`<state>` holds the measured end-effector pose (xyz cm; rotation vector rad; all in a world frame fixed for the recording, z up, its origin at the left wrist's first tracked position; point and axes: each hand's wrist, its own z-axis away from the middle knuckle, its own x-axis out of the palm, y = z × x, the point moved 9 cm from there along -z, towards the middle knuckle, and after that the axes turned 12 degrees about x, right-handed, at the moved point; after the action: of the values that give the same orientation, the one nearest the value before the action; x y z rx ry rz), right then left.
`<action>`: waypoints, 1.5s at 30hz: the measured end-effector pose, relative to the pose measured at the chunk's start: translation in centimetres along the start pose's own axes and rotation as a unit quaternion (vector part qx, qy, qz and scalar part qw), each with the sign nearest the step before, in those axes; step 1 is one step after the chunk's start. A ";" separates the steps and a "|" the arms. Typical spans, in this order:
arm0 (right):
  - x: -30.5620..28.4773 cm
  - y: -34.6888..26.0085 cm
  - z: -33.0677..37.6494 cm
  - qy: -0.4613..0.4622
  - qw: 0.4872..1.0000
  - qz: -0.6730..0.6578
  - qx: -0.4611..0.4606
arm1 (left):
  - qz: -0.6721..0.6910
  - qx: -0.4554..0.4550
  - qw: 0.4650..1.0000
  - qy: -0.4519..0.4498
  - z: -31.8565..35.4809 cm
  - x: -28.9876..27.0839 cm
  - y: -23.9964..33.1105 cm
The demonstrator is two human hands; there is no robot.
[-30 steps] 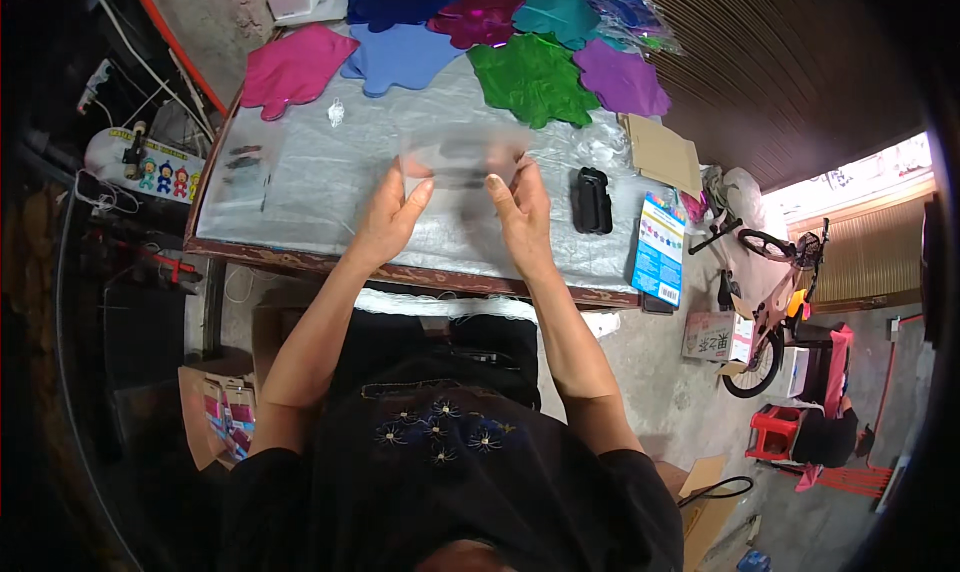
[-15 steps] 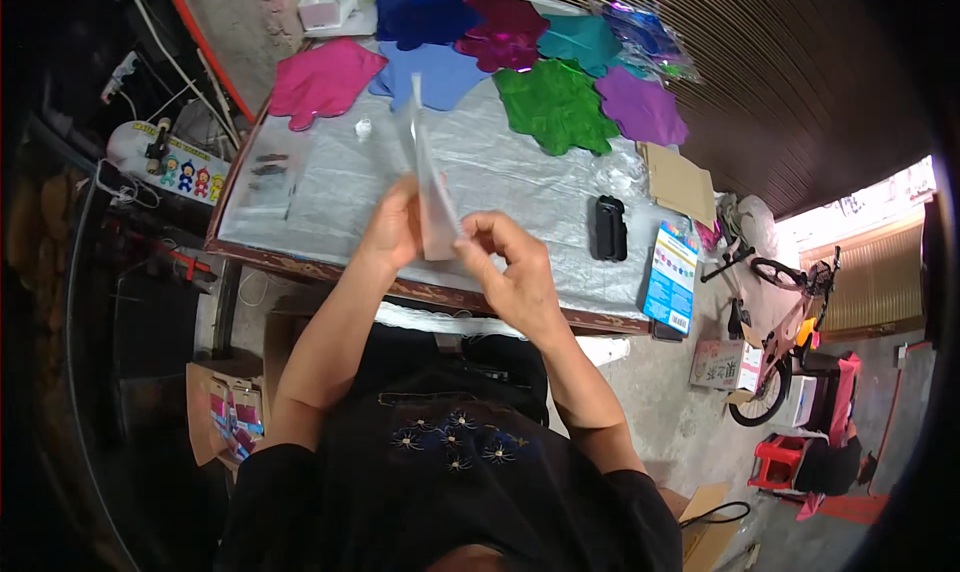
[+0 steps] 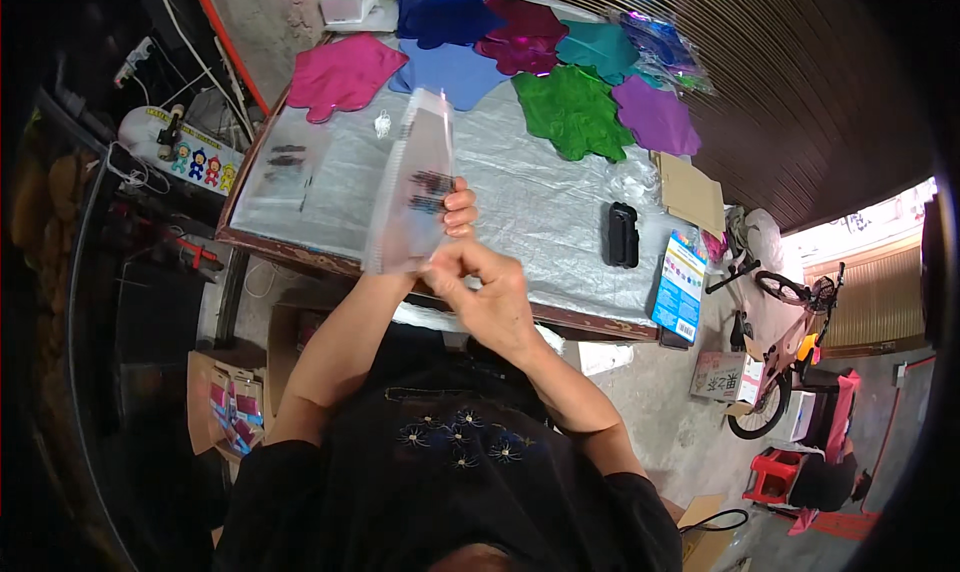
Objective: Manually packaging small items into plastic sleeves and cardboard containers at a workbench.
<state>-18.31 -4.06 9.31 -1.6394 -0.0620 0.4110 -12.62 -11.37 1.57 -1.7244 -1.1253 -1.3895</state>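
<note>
Currently, my right hand (image 3: pixel 490 294) pinches the clear plastic sleeve (image 3: pixel 405 187) at its near right corner; my left hand (image 3: pixel 460 212) grips it from behind.

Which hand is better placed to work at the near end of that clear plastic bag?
Probably the right hand: its thumb and fingertips are at the near right corner of the clear plastic bag. The left hand seems busy supporting it from behind.

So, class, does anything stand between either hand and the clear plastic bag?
Nothing visible does: the right hand pinches the clear plastic bag near its lower right corner; the left hand, mostly hidden behind it, shows fingers past its right edge.
</note>
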 end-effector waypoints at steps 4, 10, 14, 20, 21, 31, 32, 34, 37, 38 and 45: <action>-1.6 0.7 -1.7 0.029 0.992 -0.119 0.035 | -0.331 0.092 0.939 0.014 1.0 -0.4 1.5; -3.3 1.2 -2.9 0.033 0.987 -0.131 0.085 | -0.458 0.083 0.860 0.207 2.9 0.3 2.1; -4.2 1.9 -2.8 0.037 0.981 -0.147 0.118 | -0.471 0.087 0.864 0.158 2.4 -2.3 3.0; -3.2 2.3 -2.9 0.028 0.978 -0.153 0.138 | -0.454 0.169 0.854 0.189 3.5 -0.4 6.4; -3.0 2.3 -3.3 0.024 0.977 -0.161 0.139 | -0.459 0.182 0.848 0.194 3.8 -0.1 7.4; 0.3 2.1 -7.9 -0.018 0.987 -0.079 0.142 | -0.666 0.272 0.669 0.187 7.2 1.8 14.2; 0.4 2.1 -8.1 -0.018 0.987 -0.076 0.142 | -0.700 0.280 0.631 0.181 7.4 2.7 14.4; 1.2 2.3 -8.7 -0.043 0.988 -0.065 0.136 | -0.732 0.290 0.591 0.177 7.8 3.4 15.0; 2.1 1.7 -9.2 -0.049 0.990 -0.054 0.121 | -0.772 0.296 0.536 0.173 8.8 4.2 16.3; 2.1 1.3 -9.3 -0.037 0.992 -0.050 0.109 | -0.770 0.300 0.535 0.176 9.2 4.4 16.6; 1.8 -4.8 -7.9 0.116 0.956 0.161 -0.215 | -0.638 0.319 0.657 0.244 13.0 3.4 19.7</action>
<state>-13.31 -10.53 14.02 -2.1286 0.3172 0.4710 10.87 -7.55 2.49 0.2082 -2.2235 -1.6230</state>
